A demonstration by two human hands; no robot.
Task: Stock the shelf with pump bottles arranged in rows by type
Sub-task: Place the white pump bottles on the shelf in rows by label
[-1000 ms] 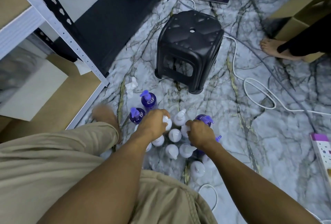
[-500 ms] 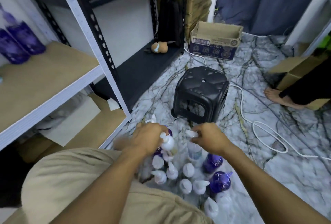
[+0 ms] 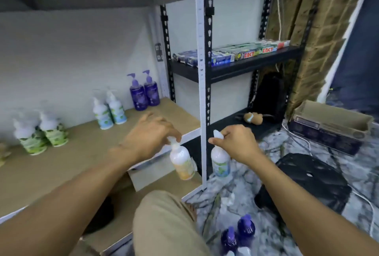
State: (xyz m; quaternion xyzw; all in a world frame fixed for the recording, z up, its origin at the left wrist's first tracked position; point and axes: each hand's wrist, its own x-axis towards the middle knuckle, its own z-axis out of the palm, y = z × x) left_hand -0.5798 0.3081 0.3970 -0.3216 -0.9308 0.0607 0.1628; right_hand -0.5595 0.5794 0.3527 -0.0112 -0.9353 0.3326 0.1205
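Observation:
My left hand (image 3: 148, 137) grips the pump top of a white bottle with an orange label (image 3: 182, 163), which hangs just in front of the shelf's edge. My right hand (image 3: 235, 143) holds a white bottle with a blue-green label (image 3: 220, 164) by its pump, right of the white upright post (image 3: 202, 83). On the wooden shelf board (image 3: 82, 153) stand pairs of bottles: two purple (image 3: 144, 93) at the back right, two white with blue labels (image 3: 108, 110), two white with green labels (image 3: 41, 132). More purple bottles (image 3: 239, 233) stand on the floor below.
A black stool (image 3: 307, 180) sits on the marble floor at right, with a white cable (image 3: 365, 210) beside it. A black rack (image 3: 235, 67) holds toothpaste boxes (image 3: 231, 52). A soft toy (image 3: 253, 118) lies on its lower board. An open cardboard box (image 3: 328, 124) is far right.
Both hands lifted a white bottle each off the floor cluster and rose toward the shelf. My view swung up from the floor to the shelf.

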